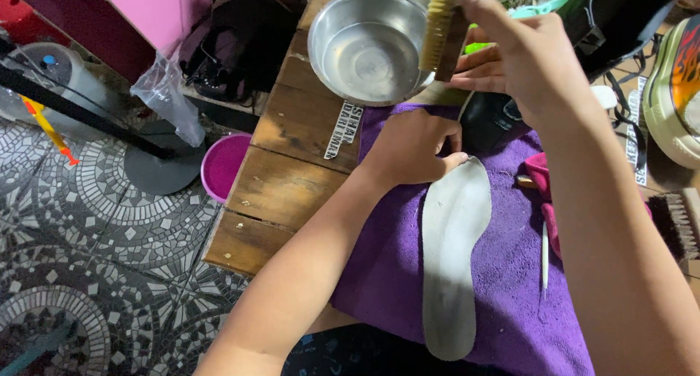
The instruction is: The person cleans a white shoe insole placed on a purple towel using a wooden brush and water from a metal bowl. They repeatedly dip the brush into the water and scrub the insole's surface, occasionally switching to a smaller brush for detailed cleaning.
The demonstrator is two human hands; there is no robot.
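Note:
A grey shoe insole [450, 259] lies lengthwise on a purple towel [510, 303] spread over a wooden table [281, 194]. My left hand [412, 146] presses down on the insole's far end, fingers curled. My right hand [521, 51] is raised above the table and holds a wooden brush with pale bristles [439, 29] over the rim of a steel bowl [364, 44]. The bowl holds a little water.
A black shoe [492, 121] sits just beyond the insole. A pink cloth [543, 179], a thin white stick [545, 256] and a dark bristle brush [674, 223] lie to the right. A sneaker [674, 84] is at the far right. A pink tub [222, 164] stands on the tiled floor.

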